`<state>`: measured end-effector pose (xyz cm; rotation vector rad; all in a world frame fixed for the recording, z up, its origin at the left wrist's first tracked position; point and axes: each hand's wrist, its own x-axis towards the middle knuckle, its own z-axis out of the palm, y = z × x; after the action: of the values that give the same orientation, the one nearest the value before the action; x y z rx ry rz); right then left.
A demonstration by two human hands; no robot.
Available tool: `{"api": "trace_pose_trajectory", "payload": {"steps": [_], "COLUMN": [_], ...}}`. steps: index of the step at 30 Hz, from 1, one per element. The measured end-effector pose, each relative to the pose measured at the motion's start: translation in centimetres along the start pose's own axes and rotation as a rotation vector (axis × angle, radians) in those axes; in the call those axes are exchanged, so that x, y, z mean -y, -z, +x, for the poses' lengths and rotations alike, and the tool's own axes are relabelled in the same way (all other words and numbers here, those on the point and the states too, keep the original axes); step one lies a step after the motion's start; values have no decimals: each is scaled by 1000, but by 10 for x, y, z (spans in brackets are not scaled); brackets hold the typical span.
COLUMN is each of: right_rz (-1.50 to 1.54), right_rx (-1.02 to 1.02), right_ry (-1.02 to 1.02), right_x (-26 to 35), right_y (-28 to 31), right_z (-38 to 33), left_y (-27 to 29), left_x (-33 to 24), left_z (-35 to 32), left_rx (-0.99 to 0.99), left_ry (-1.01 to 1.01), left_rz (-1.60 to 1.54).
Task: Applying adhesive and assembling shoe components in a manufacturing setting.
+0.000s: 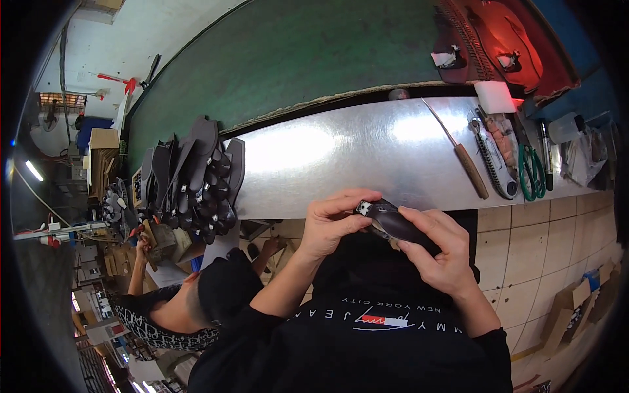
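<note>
In front of the person's dark shirt, near the front edge of a metal table, we see a dark shoe held by both hands. The left hand pinches the end bearing a white patch; the right hand holds the opposite end in a narrow grip between thumb and fingers. On the table to the right we note an awl, a utility knife and green-handled scissors. At the left we find a pile of dark shoes; beyond the table extends a green surface.
</note>
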<state>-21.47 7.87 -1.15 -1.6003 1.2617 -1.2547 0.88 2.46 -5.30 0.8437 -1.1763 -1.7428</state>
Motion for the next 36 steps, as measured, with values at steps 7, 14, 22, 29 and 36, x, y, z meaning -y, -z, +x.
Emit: {"api": "trace_pose_trajectory", "payload": {"steps": [7,14,22,29,36], "right_rz": [-67,-136,-165,-59,-121], "right_rx": [8,-39,-11,21,16], "right_ry": [37,90,120,102,136], "right_x": [2,7,8,10,7], "right_y": [4,3,5,10,2], "right_z": [0,-4,-5,-2,-2], "left_y": [-8,-10,-4,4,6], "left_x": [-9,-7,-12,-15,-16], "left_z": [3,0,4,8,11], "left_rx": [157,211,275,319,333], "left_ry": [-118,-143,-174,-166,-153], "left_rz": [185,195,165,201,246]}}
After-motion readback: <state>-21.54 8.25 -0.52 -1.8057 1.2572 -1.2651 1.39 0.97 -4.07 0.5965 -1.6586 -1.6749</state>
